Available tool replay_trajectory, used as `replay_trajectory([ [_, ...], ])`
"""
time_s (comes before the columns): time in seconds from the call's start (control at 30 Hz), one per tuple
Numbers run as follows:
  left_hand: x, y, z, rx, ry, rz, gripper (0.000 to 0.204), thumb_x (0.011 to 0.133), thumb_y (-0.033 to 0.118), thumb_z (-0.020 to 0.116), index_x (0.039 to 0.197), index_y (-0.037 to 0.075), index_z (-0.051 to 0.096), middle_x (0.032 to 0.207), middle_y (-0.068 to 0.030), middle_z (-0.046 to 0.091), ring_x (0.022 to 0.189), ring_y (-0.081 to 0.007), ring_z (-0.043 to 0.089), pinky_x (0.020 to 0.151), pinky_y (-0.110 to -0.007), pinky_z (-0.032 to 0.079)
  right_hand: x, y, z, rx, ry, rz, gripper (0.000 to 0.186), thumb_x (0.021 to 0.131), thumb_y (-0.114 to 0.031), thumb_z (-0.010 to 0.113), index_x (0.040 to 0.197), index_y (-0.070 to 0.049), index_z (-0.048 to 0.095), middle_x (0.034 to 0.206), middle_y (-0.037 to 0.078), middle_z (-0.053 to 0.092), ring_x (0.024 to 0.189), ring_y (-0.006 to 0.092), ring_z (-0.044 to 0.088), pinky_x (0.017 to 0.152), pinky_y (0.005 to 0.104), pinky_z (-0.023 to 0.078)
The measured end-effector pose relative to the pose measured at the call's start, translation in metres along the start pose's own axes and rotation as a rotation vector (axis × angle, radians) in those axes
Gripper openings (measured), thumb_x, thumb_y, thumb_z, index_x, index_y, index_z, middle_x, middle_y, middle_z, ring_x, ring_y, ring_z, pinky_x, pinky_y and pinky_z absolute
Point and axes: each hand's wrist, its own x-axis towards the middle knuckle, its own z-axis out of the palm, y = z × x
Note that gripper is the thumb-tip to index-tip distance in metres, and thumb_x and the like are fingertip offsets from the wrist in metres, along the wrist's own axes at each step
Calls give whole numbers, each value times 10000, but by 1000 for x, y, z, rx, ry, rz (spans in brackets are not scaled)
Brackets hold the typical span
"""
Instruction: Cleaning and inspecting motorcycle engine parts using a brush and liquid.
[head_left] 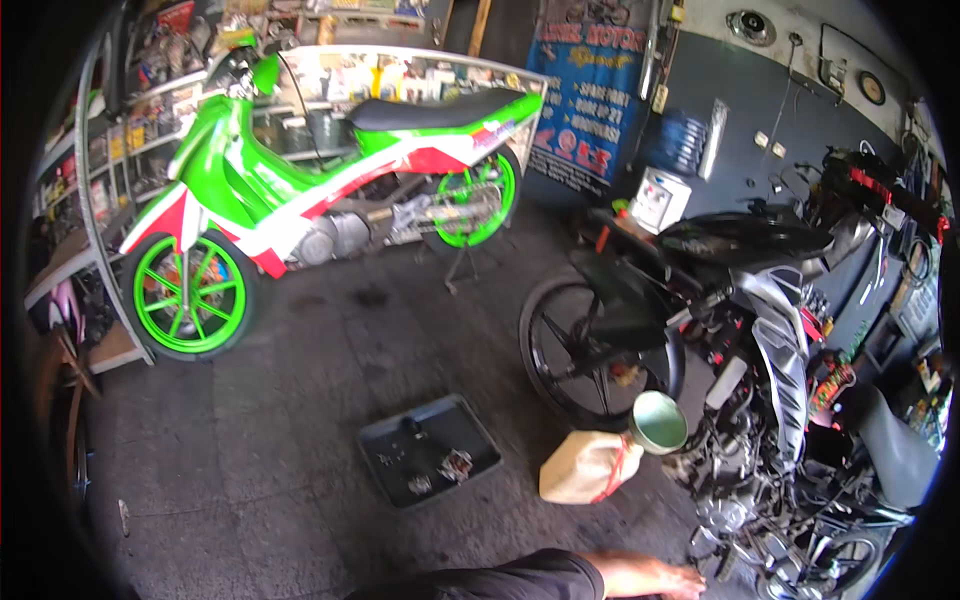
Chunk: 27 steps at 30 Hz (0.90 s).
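From the lower edge a dark sleeve (530, 578) and bare forearm (625, 576) extend right to my right hand (685, 581). The hand is low beside the engine parts (725, 515) of a partly stripped black and silver motorbike (780, 350); its fingers are too small and blurred to read, and the lower edge cuts it. My left hand is out of the picture. Ahead of my arm, a cream plastic jug (580, 467) with a red band lies tilted, a pale green funnel (658, 422) at its mouth. Left of it rests a dark tray (385, 480) holding several small metal parts (456, 465).
A green, white and red motorbike (300, 190) stands at the far left before a glass display case (430, 62) full of goods. A blue banner (585, 90) and a blue water bottle (676, 145) are at the back. More motorbike parts (895, 450) crowd the right.
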Motion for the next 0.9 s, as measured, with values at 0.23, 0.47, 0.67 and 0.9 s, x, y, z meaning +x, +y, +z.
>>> replay_trajectory([
  [0.23,11,22,-44,86,-270,-91,216,1006,228,431,870,117,558,885,-122,510,877,-305,530,764,-431,474,28,14,23,62,-131,29,529,901,-246,719,1341,-37,512,1209,149,624,1041,254,616,859,358,534],
  [0.47,19,28,-56,-84,-730,-477,270,891,232,566,1064,36,640,1232,-190,586,1205,-367,531,971,-453,507,45,42,8,123,-109,66,548,899,-277,714,1345,-30,514,1242,150,609,1092,266,602,912,374,516],
  [0.67,14,23,-30,99,-891,-314,231,804,220,614,956,48,636,1065,-157,592,1082,-328,589,877,-432,527,59,52,-15,116,-70,59,565,897,-304,710,1349,-24,516,1270,150,596,1135,277,589,957,389,501],
  [0.9,-4,20,15,-568,-428,-585,201,804,303,615,799,103,610,850,-122,610,832,-294,614,636,-439,527,77,51,-73,87,14,49,588,895,-335,705,1352,-16,518,1303,151,581,1186,289,574,1010,405,483],
])
